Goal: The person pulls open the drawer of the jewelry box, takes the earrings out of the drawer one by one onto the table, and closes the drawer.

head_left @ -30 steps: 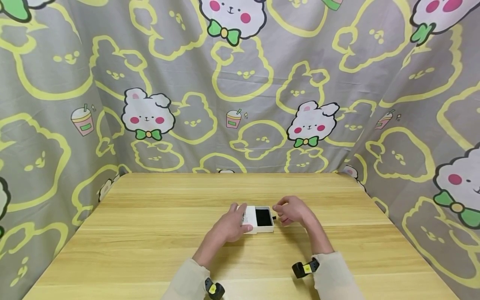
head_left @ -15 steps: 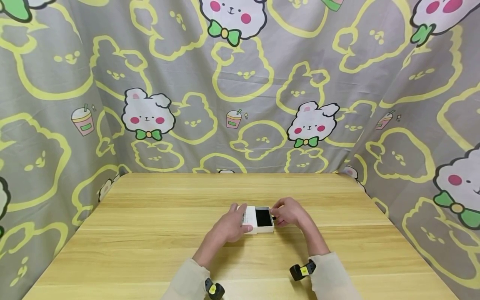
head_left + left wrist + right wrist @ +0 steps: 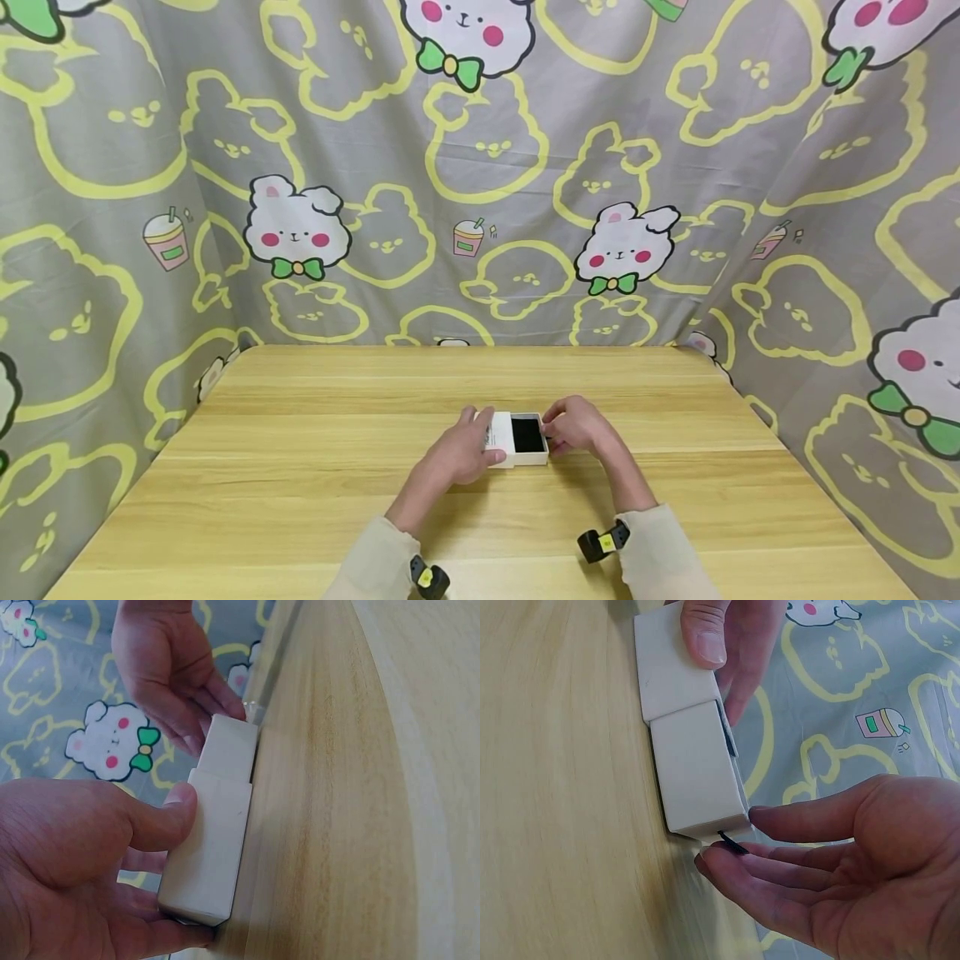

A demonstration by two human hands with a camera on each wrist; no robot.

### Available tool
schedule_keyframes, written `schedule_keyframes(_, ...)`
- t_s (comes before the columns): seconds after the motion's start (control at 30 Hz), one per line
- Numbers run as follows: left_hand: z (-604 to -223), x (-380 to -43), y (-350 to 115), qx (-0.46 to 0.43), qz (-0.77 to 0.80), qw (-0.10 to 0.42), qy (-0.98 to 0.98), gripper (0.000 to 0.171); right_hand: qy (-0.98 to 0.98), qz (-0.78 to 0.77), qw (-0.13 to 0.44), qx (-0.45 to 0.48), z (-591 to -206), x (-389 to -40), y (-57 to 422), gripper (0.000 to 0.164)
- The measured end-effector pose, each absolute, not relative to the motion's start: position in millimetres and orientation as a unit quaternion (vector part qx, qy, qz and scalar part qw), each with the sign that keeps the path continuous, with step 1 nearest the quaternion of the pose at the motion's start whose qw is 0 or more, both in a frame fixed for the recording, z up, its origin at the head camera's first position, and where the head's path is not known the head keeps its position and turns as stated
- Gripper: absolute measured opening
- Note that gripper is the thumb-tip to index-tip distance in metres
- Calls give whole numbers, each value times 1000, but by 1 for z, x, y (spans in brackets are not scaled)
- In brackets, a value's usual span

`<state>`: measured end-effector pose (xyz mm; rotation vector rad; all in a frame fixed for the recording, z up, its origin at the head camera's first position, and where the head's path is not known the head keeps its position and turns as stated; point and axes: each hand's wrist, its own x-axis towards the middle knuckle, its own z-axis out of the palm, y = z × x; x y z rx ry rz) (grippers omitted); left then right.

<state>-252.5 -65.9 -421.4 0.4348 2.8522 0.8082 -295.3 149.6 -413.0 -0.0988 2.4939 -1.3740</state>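
A small white drawer box (image 3: 501, 429) lies on the wooden table, its inner tray (image 3: 532, 458) slid partway out to the right. Black lining (image 3: 527, 435) shows inside the tray. My left hand (image 3: 456, 452) grips the outer sleeve, thumb on the near side and fingers over the far side. At the tray's end is my right hand (image 3: 577, 425), its thumb tip at the tray's corner and its fingers extended by the end face. A short black pull tab (image 3: 733, 844) sticks out there, lying against those fingers in the right wrist view.
The wooden table (image 3: 315, 500) reaches back to a grey curtain (image 3: 375, 150) with yellow outlines and white cartoon rabbits, which also hangs at both sides. Each sleeve cuff carries a black wrist camera (image 3: 602, 543).
My right hand has moved left onto the tray's end, covering the black tab in the head view. The left hand and the box have stayed in place.
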Motion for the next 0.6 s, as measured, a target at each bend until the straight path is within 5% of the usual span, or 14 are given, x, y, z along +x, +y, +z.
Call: schedule_keyframes(0.6,-422,-253,-66,140,272,75,949,75,867,-480,134,-35,-416,-295,149,10)
